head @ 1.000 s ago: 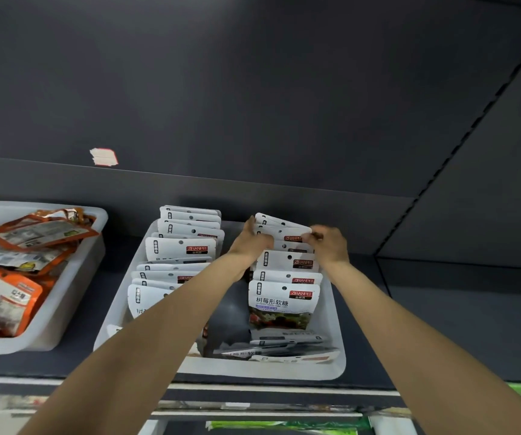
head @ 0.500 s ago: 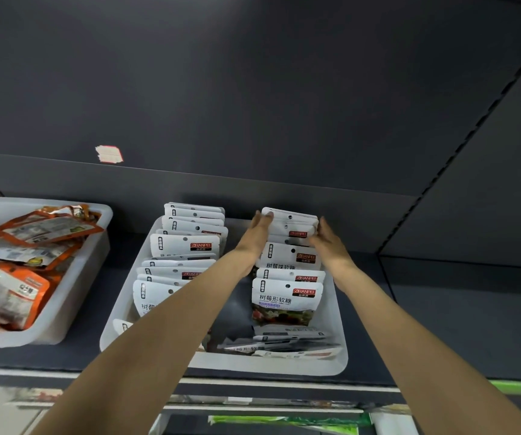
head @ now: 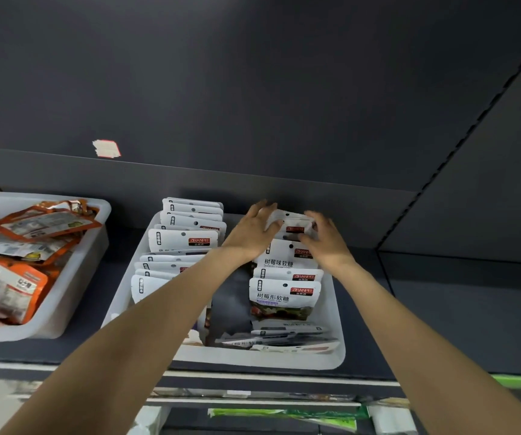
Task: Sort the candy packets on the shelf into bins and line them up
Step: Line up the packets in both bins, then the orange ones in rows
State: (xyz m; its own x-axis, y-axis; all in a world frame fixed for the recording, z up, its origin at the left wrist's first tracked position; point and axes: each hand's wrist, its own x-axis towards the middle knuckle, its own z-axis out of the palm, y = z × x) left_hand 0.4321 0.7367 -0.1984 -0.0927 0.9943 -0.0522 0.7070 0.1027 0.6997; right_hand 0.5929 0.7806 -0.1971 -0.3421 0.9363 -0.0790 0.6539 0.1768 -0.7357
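The rear candy packets (head: 290, 226) stand at the back of the right-hand row inside the white bin (head: 336, 324), which sits on the dark shelf (head: 441, 324). They are flat white pouches with a hang hole and a red brand label near the top edge; judged from their thin profile and the way neighbouring pouches lean and fan, they are light, flexible and fairly slick, and likely to slump or slide when released. The sealed top band appears the stiffest part, and a hold at both upper side edges should keep the stack square. The left hand (head: 253, 233) lies against the left edge of these packets, fingers extended with the thumb across the front. The right hand (head: 323, 238) curls over their right edge, fingers bent around the top corner. The front packets (head: 284, 296) of the same row stand upright, while several loose packets (head: 284, 339) lie flat at the bin's front wall. A second row (head: 187, 237) stands to the left in the same bin. Well apart to the left, another bin (head: 74, 296) holds orange packets (head: 8, 284) in a loose heap.
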